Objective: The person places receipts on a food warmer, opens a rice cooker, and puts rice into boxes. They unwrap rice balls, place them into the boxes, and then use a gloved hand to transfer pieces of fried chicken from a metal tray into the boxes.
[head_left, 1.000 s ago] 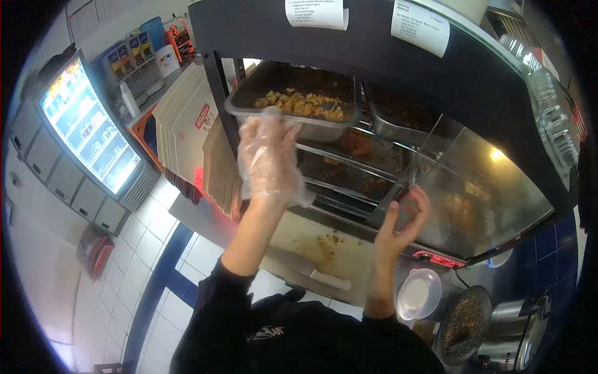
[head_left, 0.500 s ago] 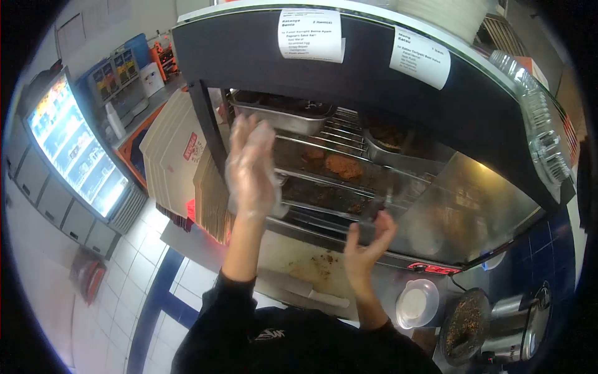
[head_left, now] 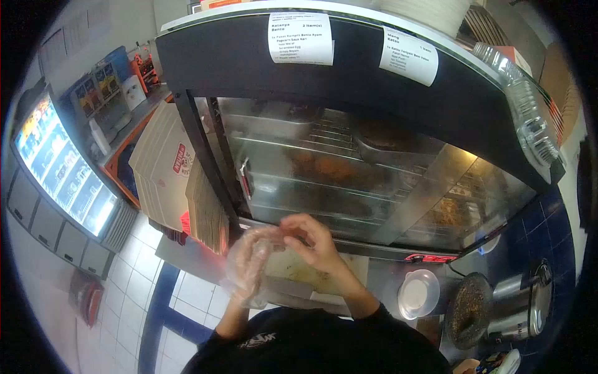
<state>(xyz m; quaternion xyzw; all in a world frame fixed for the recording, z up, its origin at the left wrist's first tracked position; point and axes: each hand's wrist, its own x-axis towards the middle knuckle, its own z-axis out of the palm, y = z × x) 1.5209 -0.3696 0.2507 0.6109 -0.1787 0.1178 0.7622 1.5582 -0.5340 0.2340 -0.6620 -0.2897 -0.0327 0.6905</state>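
Observation:
My left hand [head_left: 252, 265] wears a loose clear plastic glove and is raised in front of the warming cabinet [head_left: 386, 240], with its fingers loosely extended. My bare right hand [head_left: 314, 243] meets it at the fingertips, the thumb and forefinger pinching the end of the plastic glove [head_left: 265, 234]. Just beyond both hands is the cabinet's glass door [head_left: 299, 193], slid across the shelves, with a small handle [head_left: 245, 177] at its left. Behind the glass, fried pieces [head_left: 333, 167] and metal trays [head_left: 274, 128] show dimly. Below the hands lies a stained cutting board [head_left: 355, 268], partly covered by my arms.
Folded cardboard boxes [head_left: 165, 168] stand left of the cabinet. A plastic bowl [head_left: 418, 293], a stone mortar [head_left: 467, 311] and a metal pot [head_left: 517, 305] are at the right. Order slips [head_left: 301, 40] hang on the cabinet top, near clear plastic lids [head_left: 529, 112]. A lit fridge [head_left: 65, 165] stands far left.
The glass door has slid shut over the shelves. My right hand has left the door and moved left; my gloved left hand has come down, and the two hands have met.

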